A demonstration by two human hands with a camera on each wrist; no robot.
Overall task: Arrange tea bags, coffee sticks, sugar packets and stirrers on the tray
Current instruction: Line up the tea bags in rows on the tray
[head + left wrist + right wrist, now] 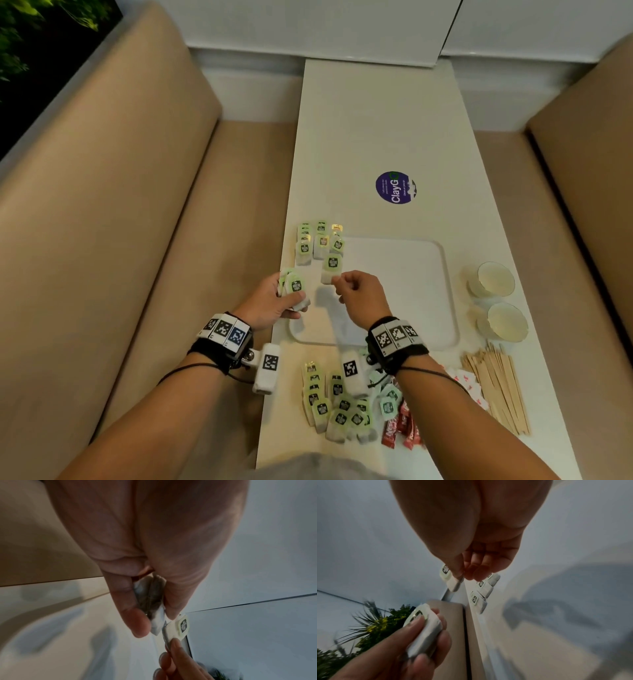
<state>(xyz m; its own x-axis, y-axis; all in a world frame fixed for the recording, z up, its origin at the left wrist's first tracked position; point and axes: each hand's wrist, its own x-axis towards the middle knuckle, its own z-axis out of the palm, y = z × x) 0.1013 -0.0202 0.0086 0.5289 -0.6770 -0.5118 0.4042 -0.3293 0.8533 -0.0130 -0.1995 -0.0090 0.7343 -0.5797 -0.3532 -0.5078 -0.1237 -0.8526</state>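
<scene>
My left hand (274, 301) grips a small stack of tea bags (294, 289) with green labels at the tray's left edge; the same stack of tea bags (423, 630) shows in the right wrist view. My right hand (356, 291) pinches a single tea bag (331, 269) by its lower end above the white tray's (394, 291) left part. This single tea bag (176, 628) also appears in the left wrist view. Several tea bags (318, 241) lie in rows at the tray's far left corner. A pile of tea bags (339, 407) sits near the table's front edge.
Red coffee sticks (399, 431), sugar packets (469, 387) and wooden stirrers (496, 387) lie at the front right. Two paper cups (496, 277) (507, 322) stand right of the tray. A purple sticker (395, 187) is farther back. Beige benches flank the table.
</scene>
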